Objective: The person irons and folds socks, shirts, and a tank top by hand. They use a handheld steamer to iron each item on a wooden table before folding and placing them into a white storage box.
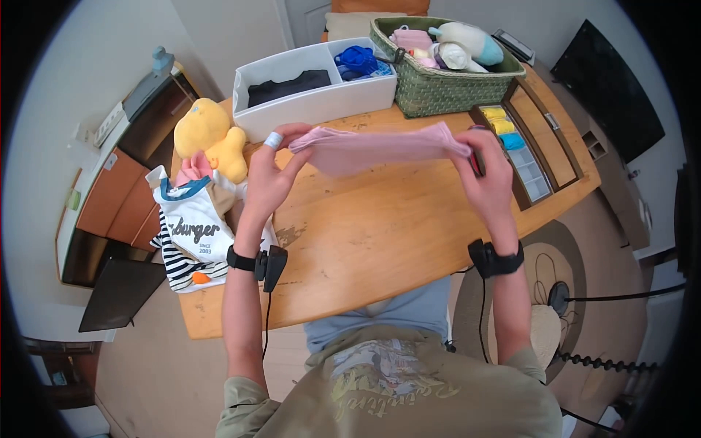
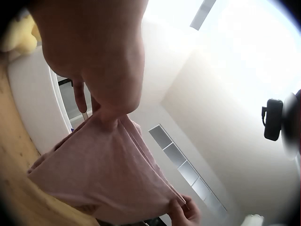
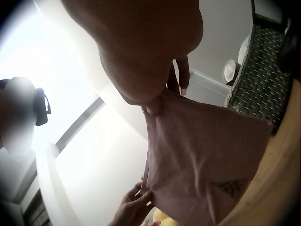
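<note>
A pink cloth (image 1: 380, 152) is stretched between my two hands above the table, its upper edge folded over. My left hand (image 1: 272, 174) pinches one top corner between thumb and fingers; a pale band wraps one finger. At the opposite corner, my right hand (image 1: 488, 177) pinches the cloth the same way. In the left wrist view the pink cloth (image 2: 103, 169) hangs down in soft folds from both grips. A small dark lattice-like mark shows low on the pink cloth (image 3: 188, 155) in the right wrist view.
On the wooden table (image 1: 350, 255), a white divided bin (image 1: 314, 106) holds dark and blue cloth. Beside it stands a green woven basket (image 1: 445, 91) of soft things. A compartment box (image 1: 529, 171) lies right; a yellow plush toy (image 1: 208, 139) and printed shirt (image 1: 193, 226) lie left.
</note>
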Available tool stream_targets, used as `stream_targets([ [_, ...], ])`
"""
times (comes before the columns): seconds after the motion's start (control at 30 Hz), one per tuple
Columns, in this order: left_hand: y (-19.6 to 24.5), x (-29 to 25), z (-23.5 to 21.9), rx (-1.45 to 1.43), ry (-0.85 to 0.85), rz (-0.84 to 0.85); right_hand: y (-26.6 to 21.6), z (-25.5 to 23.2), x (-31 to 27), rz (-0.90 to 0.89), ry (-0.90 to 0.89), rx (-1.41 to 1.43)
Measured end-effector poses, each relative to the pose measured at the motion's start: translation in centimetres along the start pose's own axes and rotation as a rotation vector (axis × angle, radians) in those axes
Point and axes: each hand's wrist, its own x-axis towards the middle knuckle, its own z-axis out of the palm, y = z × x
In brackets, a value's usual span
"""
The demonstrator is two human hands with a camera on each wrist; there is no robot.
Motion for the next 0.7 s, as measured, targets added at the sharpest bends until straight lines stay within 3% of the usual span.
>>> stream_targets([
  [0.1,0.2,-2.2,-0.5,0.141,-0.063,0.071,-1.6,-1.3,-3.0,-0.206,-0.021,-0.073],
  [0.17,-1.3,-4.9,-0.3,0.169,-0.139,0.013,-1.6,-0.1,-6.7,-0.285,-0.074,-0.112],
  [0.33,-4.5,-11.8,0.5,0.346,-0.325,0.039,-2.3,3.6,-17.5,-0.243,-0.321,-0.098],
  [0.47,-3.6,-12.8,0.0,0.421,-0.262,0.015,-5.3,4.8,-20.3,-0.207,-0.408,-0.053],
  [0.63,-4.3,-11.9,0.8,0.570,-0.048,0.045,-7.9,6.3,-20.0,-0.192,-0.504,0.001],
  [0.7,-5.5,-10.9,1.3,0.540,-0.036,0.065,-8.9,6.9,-19.5,-0.219,-0.530,0.033],
])
